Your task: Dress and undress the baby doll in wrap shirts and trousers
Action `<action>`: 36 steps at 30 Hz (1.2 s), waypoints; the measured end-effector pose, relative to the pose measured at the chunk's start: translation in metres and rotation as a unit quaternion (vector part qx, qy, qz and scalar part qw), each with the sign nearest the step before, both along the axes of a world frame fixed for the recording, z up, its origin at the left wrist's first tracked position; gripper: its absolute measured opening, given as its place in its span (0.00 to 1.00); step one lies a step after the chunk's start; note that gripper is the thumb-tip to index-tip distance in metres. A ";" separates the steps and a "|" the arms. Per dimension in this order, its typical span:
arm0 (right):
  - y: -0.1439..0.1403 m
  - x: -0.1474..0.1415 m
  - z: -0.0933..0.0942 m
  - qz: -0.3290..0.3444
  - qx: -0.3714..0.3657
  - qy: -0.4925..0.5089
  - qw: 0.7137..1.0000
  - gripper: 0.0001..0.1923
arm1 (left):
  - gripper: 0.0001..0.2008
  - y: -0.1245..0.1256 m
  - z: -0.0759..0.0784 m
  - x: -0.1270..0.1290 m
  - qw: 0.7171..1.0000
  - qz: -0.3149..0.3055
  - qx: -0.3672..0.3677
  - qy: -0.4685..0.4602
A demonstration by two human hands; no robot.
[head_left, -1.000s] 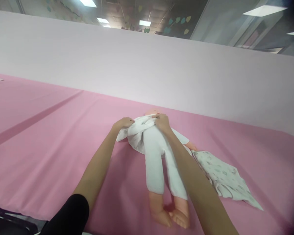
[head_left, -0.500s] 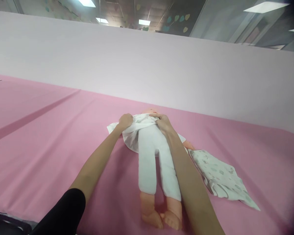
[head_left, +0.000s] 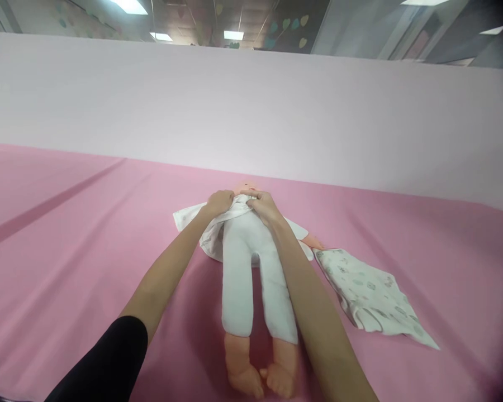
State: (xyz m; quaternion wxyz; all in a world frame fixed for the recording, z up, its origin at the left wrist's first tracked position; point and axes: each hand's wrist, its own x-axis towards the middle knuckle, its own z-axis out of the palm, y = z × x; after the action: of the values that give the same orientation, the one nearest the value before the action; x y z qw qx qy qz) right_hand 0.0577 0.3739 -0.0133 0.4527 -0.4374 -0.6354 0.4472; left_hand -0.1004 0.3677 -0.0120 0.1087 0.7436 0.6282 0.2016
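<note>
A baby doll [head_left: 238,298] with a white cloth body lies on its back, feet toward me. Around its upper body is a small white printed shirt [head_left: 212,241], bunched up at the chest, with one sleeve spread to the left. My left hand [head_left: 221,202] is closed on the shirt's edge near the doll's neck. Beside it my right hand [head_left: 265,206] pinches the shirt at the chest, its index finger stretched toward the other hand. Most of the doll's head is hidden behind my hands.
A folded white printed garment [head_left: 373,293] lies to the right, by the doll's hand. Everything rests on a pink padded surface [head_left: 88,223] with creases. A white wall panel [head_left: 251,111] rises behind it.
My left hand has come closer to my right hand, drawing the shirt toward the middle of the chest. The whole view has shifted slightly.
</note>
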 end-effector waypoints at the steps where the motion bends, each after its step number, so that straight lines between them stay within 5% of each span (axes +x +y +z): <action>1: -0.001 -0.001 0.002 0.002 -0.010 0.015 1.000 0.28 | 0.19 -0.002 0.000 -0.001 1.000 -0.015 0.000 -0.006; 6: -0.006 -0.002 0.008 -0.011 -0.004 0.077 0.997 0.27 | 0.24 -0.018 0.003 -0.028 0.997 -0.051 -0.020 -0.047; 12: -0.016 0.000 0.025 0.001 -0.074 0.163 0.984 0.27 | 0.32 -0.027 0.014 -0.067 0.984 -0.061 -0.167 -0.002; 19: -0.026 -0.004 0.042 0.082 -0.267 0.405 0.871 0.16 | 0.35 -0.031 0.007 -0.063 0.973 -0.078 -0.206 0.063; 22: -0.026 -0.003 0.044 0.059 -0.278 0.407 0.868 0.16 | 0.33 -0.033 0.001 -0.051 0.982 -0.038 -0.166 0.083; 26: -0.029 0.002 0.045 0.036 -0.202 0.281 0.938 0.14 | 0.25 -0.036 -0.003 -0.034 0.991 -0.013 -0.068 0.117; 29: -0.030 0.015 0.045 -0.076 -0.067 -0.011 0.995 0.14 | 0.23 -0.035 -0.003 -0.028 0.987 -0.010 -0.051 0.150; 32: -0.025 0.041 0.043 -0.205 0.032 -0.330 0.921 0.14 | 0.22 -0.033 -0.003 -0.030 0.988 -0.016 -0.048 0.149; 36: -0.014 0.085 0.033 -0.253 -0.018 -0.479 0.841 0.16 | 0.18 -0.030 -0.004 -0.036 0.989 -0.017 -0.041 0.143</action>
State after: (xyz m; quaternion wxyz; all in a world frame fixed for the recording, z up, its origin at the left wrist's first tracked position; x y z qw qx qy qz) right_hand 0.1423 0.3602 0.0195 0.1815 -0.7503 -0.6325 0.0635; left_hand -0.1366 0.3372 -0.0159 0.0519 0.7704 0.6321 0.0652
